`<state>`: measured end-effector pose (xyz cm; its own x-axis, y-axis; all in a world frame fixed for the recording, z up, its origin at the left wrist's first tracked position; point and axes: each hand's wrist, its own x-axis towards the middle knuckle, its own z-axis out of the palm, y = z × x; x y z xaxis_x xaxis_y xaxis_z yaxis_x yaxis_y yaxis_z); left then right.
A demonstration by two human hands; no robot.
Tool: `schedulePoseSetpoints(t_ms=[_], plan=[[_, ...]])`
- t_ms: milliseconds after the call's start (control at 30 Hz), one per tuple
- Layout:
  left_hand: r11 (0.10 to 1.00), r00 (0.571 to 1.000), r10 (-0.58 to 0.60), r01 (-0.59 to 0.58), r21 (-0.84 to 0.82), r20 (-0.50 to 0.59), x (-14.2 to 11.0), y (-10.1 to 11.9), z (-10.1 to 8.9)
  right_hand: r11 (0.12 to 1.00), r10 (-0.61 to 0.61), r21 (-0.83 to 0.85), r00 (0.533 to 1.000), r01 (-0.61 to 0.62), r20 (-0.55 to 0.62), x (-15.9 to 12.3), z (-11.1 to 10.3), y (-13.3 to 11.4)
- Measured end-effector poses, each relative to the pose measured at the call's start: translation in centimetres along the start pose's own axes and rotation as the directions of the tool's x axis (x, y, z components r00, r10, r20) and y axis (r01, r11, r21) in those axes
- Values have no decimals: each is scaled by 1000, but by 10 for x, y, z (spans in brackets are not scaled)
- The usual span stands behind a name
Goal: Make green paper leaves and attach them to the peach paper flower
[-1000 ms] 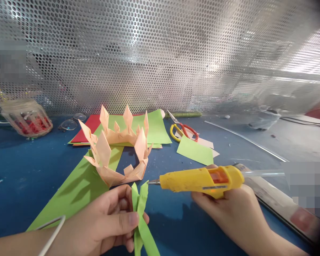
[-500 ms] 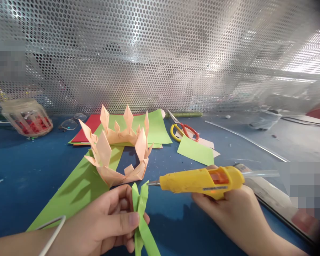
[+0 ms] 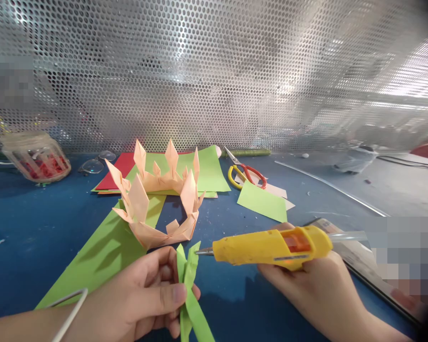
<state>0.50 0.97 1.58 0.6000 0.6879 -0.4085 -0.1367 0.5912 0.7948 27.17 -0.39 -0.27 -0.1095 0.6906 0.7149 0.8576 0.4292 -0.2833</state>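
My left hand [image 3: 139,297] pinches a folded green paper strip piece [image 3: 189,285] between thumb and fingers at the lower middle. In my right hand [image 3: 314,289] I grip a yellow hot glue gun [image 3: 271,247], whose metal nozzle points left and almost touches the top of the green piece. Just behind the green piece, a peach folded paper crown shape [image 3: 157,202] stands on the blue table [image 3: 39,228].
Green and red paper sheets [image 3: 207,173] lie behind the crown, and a long green sheet [image 3: 103,251] lies under it. Red-and-yellow scissors [image 3: 244,173] rest at mid table. A glass jar [image 3: 35,156] stands far left. A perforated metal screen [image 3: 214,71] closes off the back.
The glue gun has dipped slightly and its nozzle has moved left, closer to the green paper piece. My left hand has stayed still.
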Motion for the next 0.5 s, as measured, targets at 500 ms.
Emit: schedulePoseSetpoints(t_ms=[500], plan=[[1000, 1000, 10, -10, -16, -3, 2, -3, -2, 998, 59, -5, 998, -59, -36, -4, 1, 4]])
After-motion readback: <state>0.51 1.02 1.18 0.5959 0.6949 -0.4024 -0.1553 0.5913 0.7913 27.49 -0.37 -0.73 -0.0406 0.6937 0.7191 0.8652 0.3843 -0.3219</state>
